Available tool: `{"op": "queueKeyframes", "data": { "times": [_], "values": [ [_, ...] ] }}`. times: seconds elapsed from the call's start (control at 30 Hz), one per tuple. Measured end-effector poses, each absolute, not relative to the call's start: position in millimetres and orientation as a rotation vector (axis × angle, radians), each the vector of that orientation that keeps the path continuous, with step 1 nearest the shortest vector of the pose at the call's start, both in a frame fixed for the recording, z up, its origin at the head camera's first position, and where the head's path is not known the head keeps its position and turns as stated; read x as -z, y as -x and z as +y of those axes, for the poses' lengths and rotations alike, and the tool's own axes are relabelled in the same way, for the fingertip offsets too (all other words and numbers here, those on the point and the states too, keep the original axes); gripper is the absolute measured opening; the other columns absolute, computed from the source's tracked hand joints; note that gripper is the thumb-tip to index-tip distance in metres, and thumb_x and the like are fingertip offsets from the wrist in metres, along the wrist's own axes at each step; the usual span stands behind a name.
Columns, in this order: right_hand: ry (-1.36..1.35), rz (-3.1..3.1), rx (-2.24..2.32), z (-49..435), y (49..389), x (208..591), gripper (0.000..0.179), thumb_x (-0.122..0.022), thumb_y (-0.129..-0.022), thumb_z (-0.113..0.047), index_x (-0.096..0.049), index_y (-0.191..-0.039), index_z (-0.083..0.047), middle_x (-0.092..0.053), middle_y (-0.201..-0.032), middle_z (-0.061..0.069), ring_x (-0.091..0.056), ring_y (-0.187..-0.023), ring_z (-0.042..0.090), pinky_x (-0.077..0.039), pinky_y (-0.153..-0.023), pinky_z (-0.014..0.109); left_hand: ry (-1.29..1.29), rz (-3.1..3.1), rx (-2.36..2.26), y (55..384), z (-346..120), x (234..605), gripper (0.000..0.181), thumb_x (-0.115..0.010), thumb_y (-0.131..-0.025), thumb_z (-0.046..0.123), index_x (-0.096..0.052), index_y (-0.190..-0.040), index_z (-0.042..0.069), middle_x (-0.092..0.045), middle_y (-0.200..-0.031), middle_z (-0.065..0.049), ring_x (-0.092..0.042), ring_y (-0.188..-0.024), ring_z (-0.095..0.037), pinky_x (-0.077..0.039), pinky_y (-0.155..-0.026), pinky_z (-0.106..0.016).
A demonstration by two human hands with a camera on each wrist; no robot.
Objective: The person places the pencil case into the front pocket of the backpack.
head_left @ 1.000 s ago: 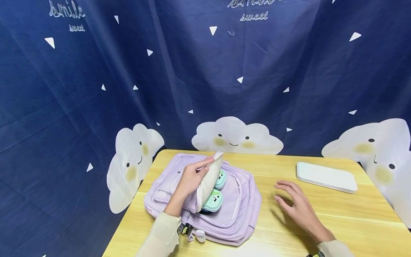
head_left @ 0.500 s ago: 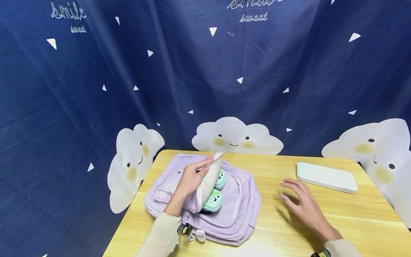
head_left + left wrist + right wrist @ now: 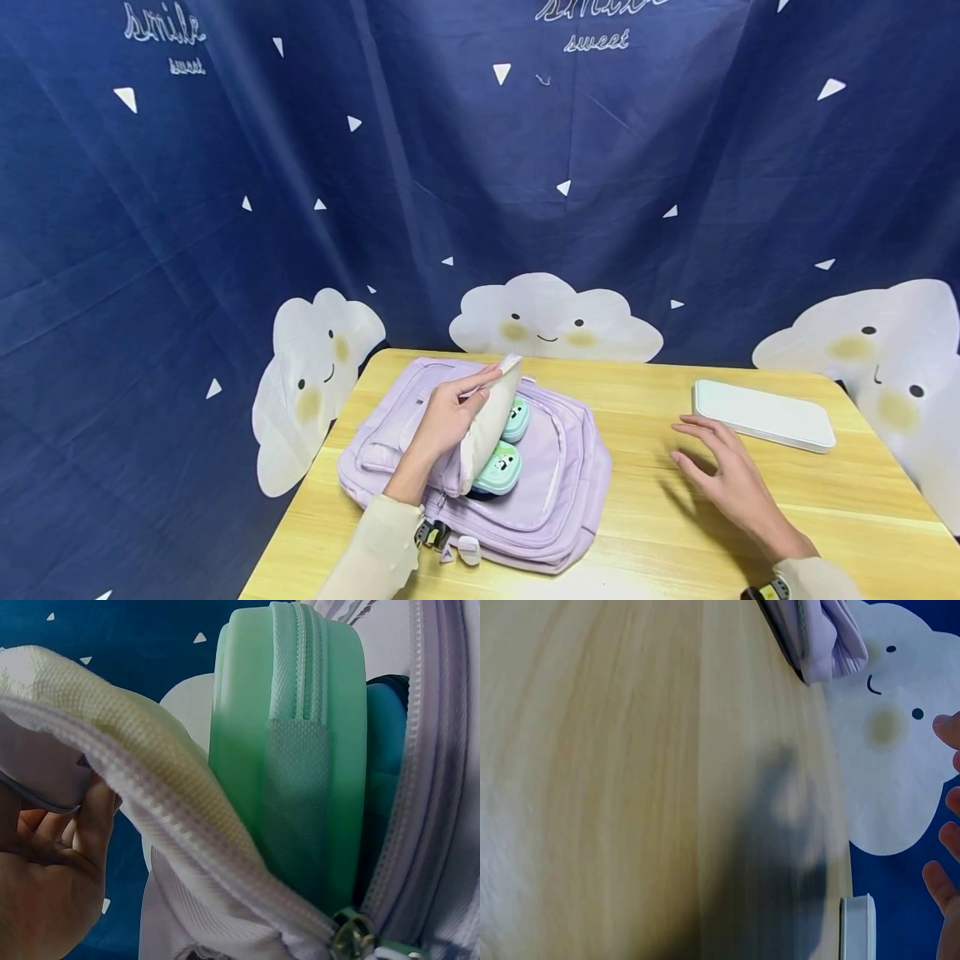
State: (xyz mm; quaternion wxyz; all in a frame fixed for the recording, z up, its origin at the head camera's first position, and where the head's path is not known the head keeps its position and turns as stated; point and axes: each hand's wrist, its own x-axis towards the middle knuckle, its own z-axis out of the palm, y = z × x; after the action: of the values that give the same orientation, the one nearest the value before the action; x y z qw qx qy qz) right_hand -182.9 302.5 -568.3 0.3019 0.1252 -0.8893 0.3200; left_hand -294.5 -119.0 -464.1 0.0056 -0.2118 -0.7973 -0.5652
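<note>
A dark blue fabric backdrop with white clouds and triangles [image 3: 420, 167] hangs past the worktop's twelve o'clock edge. The pale yellow wood-grain worktop [image 3: 637, 533] bears everything. Toward its nine o'clock side lies a lavender fabric backpack [image 3: 546, 467], on its back it seems, so its pocket faces upward within reach. From the backpack, a long white rounded-corner box [image 3: 765, 414] lies flat between two and three o'clock, well apart.

The cream-lined lavender pocket flap [image 3: 491, 425] stands raised because the left hand [image 3: 447, 417] has its far edge pinched in a grasping grip; held so, the pocket's mouth gapes toward three o'clock. The right hand [image 3: 735, 487] hovers with a released grip, fingers loosely bent and holding nothing, the box near its twelve-to-one o'clock.

Two mint-green rounded zip cases with panda-like prints [image 3: 501, 468] sit in that mouth, one toward twelve, one toward six, probably steadied by the pocket's sides. A small metal zip pull [image 3: 352, 936] rests at the corner.
</note>
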Motion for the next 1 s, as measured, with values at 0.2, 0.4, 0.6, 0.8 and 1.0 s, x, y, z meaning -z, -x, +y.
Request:
{"op": "queueKeyframes", "data": {
  "times": [0.2,0.4,0.6,0.8,1.0],
  "values": [
    [-0.329,-2.36,-0.84,311,184,567,0.052,-0.091,-0.083,-0.001,-0.074,-0.132,-0.009,-0.066,-0.14,0.018,-0.042,-0.137,-0.009,-0.019,-0.114,-0.002,0.67,-2.494,1.766,294,-120,463,0.037,-0.064,-0.107,0.005,-0.075,-0.141,0.015,-0.066,-0.153,-0.002,-0.056,-0.15,-0.022,-0.055,-0.116,-0.044],
    [-0.315,-2.353,-0.831,321,185,567,0.054,-0.091,-0.081,0.0,-0.074,-0.132,-0.008,-0.066,-0.139,0.019,-0.037,-0.138,-0.014,-0.019,-0.115,-0.002,0.669,-2.488,1.768,293,-120,463,0.037,-0.064,-0.106,0.004,-0.075,-0.14,0.014,-0.066,-0.153,-0.003,-0.057,-0.15,-0.023,-0.055,-0.115,-0.045],
    [-0.301,-2.351,-0.834,332,186,565,0.053,-0.091,-0.082,-0.001,-0.074,-0.132,-0.004,-0.066,-0.138,0.018,-0.033,-0.138,-0.019,-0.018,-0.116,-0.002,0.662,-2.489,1.791,292,-120,463,0.037,-0.063,-0.106,0.003,-0.075,-0.14,0.013,-0.066,-0.154,-0.002,-0.056,-0.15,-0.022,-0.054,-0.116,-0.042],
    [-0.27,-2.37,-0.811,347,188,564,0.052,-0.091,-0.084,-0.004,-0.073,-0.132,-0.005,-0.066,-0.138,0.02,-0.043,-0.135,-0.005,-0.017,-0.113,-0.002,0.662,-2.482,1.794,292,-120,463,0.038,-0.063,-0.106,0.003,-0.075,-0.14,0.012,-0.065,-0.154,-0.003,-0.056,-0.15,-0.023,-0.054,-0.116,-0.043],
    [-0.225,-2.397,-0.783,363,189,563,0.053,-0.089,-0.086,-0.008,-0.071,-0.136,-0.006,-0.066,-0.138,0.021,-0.048,-0.128,0.024,-0.015,-0.11,-0.001,0.666,-2.473,1.806,292,-120,463,0.038,-0.062,-0.106,0.003,-0.075,-0.141,0.012,-0.065,-0.154,-0.006,-0.056,-0.151,-0.023,-0.054,-0.117,-0.043]
  ]
}}
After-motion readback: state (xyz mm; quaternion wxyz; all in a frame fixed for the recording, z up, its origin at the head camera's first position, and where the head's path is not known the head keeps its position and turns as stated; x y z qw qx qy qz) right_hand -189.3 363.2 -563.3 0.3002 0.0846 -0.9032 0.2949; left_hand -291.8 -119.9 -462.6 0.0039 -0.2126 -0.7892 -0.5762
